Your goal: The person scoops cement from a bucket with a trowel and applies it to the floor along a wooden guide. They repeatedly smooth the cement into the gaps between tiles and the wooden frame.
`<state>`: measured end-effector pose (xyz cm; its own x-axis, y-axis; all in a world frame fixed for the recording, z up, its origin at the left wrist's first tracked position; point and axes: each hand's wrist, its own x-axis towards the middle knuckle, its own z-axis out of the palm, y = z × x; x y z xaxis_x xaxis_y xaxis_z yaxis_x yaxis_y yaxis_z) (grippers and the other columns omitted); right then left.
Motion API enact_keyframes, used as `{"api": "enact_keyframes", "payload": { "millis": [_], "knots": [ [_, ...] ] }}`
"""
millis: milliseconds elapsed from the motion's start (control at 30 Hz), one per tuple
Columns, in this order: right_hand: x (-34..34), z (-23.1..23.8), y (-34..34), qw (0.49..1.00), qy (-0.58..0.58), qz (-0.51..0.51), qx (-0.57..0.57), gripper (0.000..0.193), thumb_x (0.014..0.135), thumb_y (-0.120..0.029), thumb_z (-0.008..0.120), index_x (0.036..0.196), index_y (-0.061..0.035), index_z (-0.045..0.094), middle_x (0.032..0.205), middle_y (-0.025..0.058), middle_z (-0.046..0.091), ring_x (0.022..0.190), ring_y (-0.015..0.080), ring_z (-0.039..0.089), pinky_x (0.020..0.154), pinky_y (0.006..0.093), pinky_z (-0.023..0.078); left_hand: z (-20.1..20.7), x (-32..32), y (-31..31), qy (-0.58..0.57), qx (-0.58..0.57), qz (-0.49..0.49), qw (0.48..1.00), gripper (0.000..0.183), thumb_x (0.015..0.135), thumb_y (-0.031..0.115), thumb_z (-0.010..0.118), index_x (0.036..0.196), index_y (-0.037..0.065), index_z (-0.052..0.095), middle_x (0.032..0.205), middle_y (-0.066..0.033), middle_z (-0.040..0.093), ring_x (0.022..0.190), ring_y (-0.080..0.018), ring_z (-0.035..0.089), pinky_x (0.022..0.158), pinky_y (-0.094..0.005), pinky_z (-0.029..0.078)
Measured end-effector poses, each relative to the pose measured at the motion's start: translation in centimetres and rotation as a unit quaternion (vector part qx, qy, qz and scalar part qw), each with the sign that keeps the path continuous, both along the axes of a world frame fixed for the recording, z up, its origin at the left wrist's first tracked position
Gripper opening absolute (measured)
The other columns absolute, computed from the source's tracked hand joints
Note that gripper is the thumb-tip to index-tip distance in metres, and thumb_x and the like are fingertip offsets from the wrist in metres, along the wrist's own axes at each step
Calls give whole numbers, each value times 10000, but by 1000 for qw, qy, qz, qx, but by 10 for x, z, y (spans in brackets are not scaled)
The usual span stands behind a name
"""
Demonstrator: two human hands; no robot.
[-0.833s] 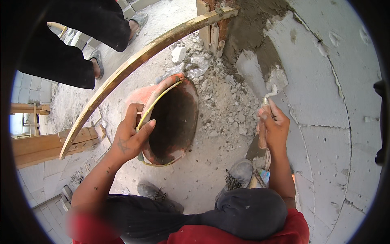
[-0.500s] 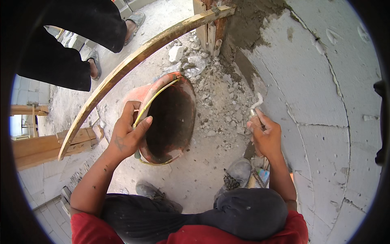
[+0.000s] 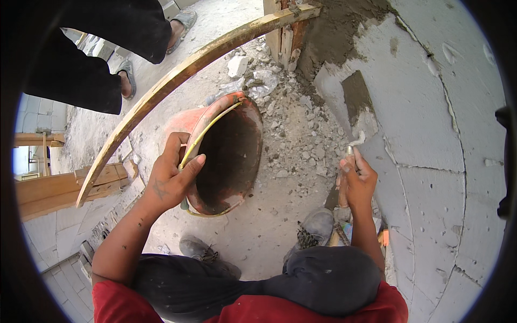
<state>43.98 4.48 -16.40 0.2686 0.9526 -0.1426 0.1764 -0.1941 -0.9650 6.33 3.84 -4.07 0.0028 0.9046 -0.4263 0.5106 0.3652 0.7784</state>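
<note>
My left hand (image 3: pixel 175 175) is closed on the near-left rim of an orange bucket (image 3: pixel 186 121), thumb over the edge by its yellow handle. The bucket is tipped, its dark, mortar-smeared inside toward me. In my right hand (image 3: pixel 360 177) is the handle of a trowel (image 3: pixel 360 99), fingers wrapped round it. Its blade points away from me, up against the grey block wall (image 3: pixel 425 140), with a patch of wet-looking mortar on it. Wet mortar (image 3: pixel 336 40) also coats the wall's far corner. What lies at the bucket's bottom is too dark to tell.
A long wooden batten (image 3: pixel 177 81) crosses the far left to a wooden post (image 3: pixel 281 40). Rubble (image 3: pixel 293 134) lies between bucket and wall. Another person's legs (image 3: pixel 91 81) stand at the upper left. Several small items (image 3: pixel 344 231) lie beside my right boot (image 3: pixel 318 223).
My right hand has turned the trowel, so its blade now shows broadly against the wall; the hand shifted slightly right. My left hand keeps its hold on the bucket.
</note>
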Motion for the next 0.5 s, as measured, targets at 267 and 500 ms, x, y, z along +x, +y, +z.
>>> {"api": "enact_keyframes", "payload": {
  "millis": [267, 500],
  "knots": [
    [-12, 16, 37, 994, 81, 68, -28, 551, 906, -109, 728, 1382, 79, 524, 925, 69, 675, 667, 81, 571, 546, 248, 489, -12, 1, 7, 22, 92, -8, 995, 284, 982, 237, 624, 1159, 73, 476, 786, -31, 565, 700, -105, 522, 638, -283, 439],
    [-21, 17, 45, 999, 49, 5, -20, 536, 912, -106, 722, 1372, 89, 528, 911, 70, 674, 641, 82, 566, 541, 247, 490, -8, -1, 2, 13, 62, -6, 998, 285, 985, 228, 617, 1171, 76, 464, 801, -37, 574, 696, -107, 531, 623, -289, 451]
  ]
}}
